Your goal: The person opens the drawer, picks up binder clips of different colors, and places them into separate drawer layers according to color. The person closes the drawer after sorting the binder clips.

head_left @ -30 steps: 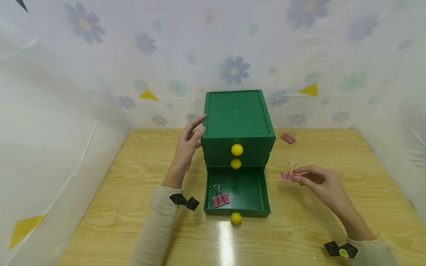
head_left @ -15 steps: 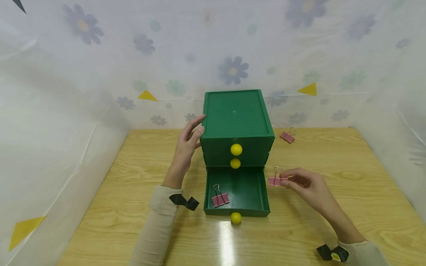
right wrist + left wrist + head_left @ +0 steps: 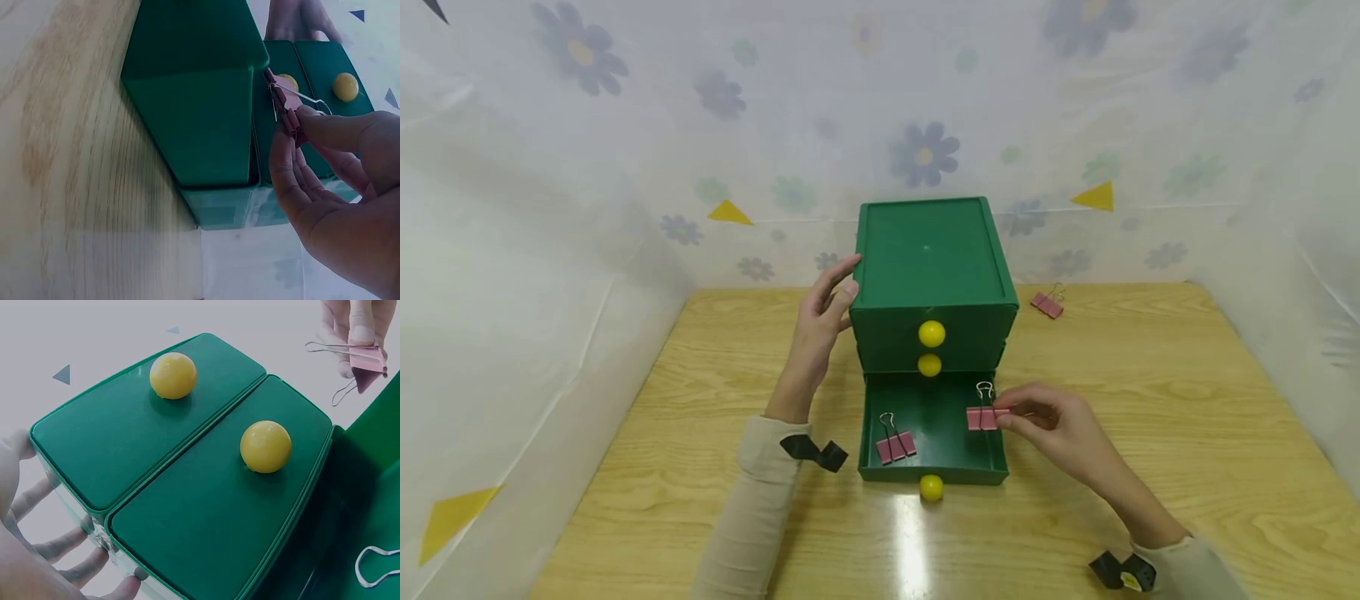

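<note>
- Pink metal binder clip with wire handles [image 3: 982, 416], pinched between thumb and fingertips of right hand [image 3: 1060, 433]; held over right side of the open bottom drawer [image 3: 936, 475], above its floor, near the right wall.
- Left hand [image 3: 820, 333]: fingers extended, resting flat against the left side of the green plastic three-drawer cabinet [image 3: 928, 258]; holds nothing.
- Upper two drawers closed; round yellow knobs [image 3: 932, 333] on each front.
- Second pink binder clip [image 3: 896, 445] lies inside the open drawer, left side.
- Third pink binder clip [image 3: 1048, 303] lies on the wooden worktop [image 3: 1150, 400], right of the cabinet, well apart from both hands.
</note>
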The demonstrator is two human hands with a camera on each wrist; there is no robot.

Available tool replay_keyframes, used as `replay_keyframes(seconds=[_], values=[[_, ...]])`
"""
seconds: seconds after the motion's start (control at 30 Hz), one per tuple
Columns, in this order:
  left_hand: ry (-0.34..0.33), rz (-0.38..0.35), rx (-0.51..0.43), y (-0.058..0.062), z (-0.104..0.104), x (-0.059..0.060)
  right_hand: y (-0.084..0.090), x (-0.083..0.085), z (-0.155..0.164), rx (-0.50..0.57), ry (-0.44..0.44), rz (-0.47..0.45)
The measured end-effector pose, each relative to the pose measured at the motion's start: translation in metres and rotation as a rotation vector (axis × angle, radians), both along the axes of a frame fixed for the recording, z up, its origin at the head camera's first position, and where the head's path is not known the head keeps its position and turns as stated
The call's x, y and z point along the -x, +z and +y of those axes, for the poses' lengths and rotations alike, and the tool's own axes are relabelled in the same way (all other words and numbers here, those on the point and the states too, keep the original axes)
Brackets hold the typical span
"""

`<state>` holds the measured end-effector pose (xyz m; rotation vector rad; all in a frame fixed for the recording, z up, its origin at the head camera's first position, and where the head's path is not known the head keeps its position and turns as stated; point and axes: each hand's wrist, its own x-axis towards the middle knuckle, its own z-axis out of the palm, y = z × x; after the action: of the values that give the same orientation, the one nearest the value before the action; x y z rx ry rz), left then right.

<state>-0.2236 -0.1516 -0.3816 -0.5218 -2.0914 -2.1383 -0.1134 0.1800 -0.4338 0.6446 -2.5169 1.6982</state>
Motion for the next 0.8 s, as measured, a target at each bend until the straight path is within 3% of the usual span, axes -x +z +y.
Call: replay_keyframes(seconds=[0.4,0.8], values=[[0.011,-0.008,-0.005,0.001,0.000,-0.001,-0.002,-0.002,-0.027,-0.068,0.016,0.041],[0.018,-0.010,0.010,0.001,0.001,0.000,-0.011,0.000,-0.046,-0.221,0.012,0.179]])
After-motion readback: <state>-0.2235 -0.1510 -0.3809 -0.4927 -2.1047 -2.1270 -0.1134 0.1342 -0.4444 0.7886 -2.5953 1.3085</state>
